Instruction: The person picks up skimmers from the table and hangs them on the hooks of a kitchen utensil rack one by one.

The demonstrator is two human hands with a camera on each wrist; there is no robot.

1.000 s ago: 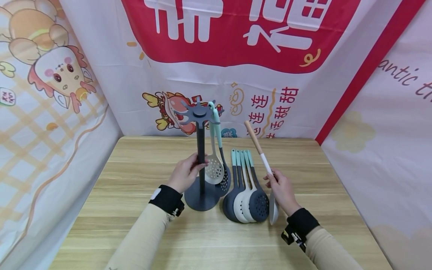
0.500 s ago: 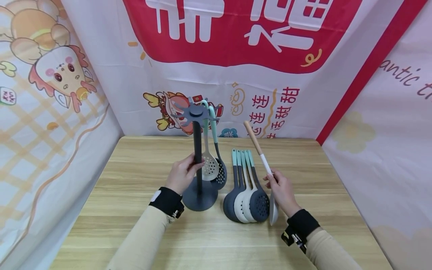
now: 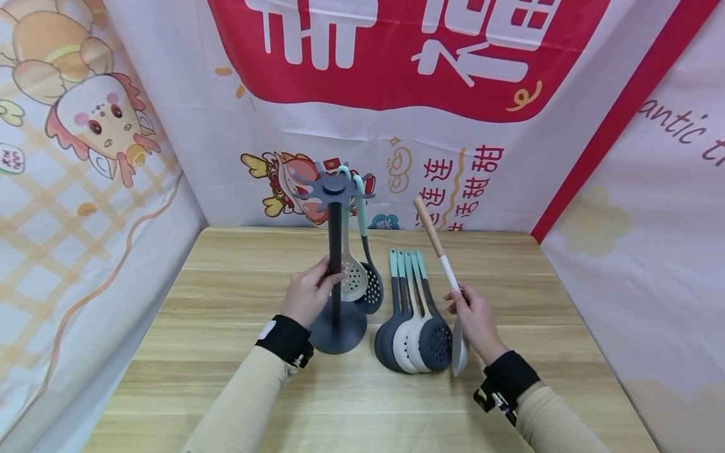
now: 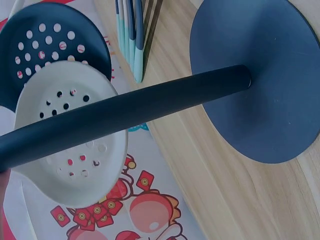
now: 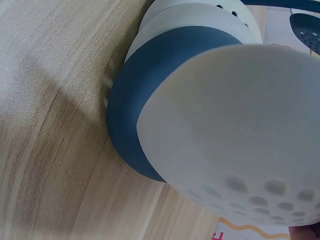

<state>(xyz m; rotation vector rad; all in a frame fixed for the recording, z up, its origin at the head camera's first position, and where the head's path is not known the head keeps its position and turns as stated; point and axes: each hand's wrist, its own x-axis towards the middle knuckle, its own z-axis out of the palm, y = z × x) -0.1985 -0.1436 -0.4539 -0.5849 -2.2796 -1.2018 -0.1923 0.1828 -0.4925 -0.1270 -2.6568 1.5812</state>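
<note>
Two down, it seems: a white skimmer (image 3: 355, 283) and a dark skimmer (image 3: 370, 292) hang from the stand (image 3: 335, 245), whose pole the left hand (image 3: 308, 292) grips. Apparently left: five mint-handled utensils (image 3: 415, 343) fanned on the table (image 3: 238, 270), plus the wooden-handled skimmer (image 3: 446, 267), pinched by the right hand (image 3: 476, 318), pale head just beside that fan. Against a second ago, the hanging pair sits farther left, as if the stand has turned; the right hand barely shifts.

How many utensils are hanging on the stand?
2: a white slotted spoon right of the stand pole, and a dark slotted spoon partly behind the white one. No others show.
</note>
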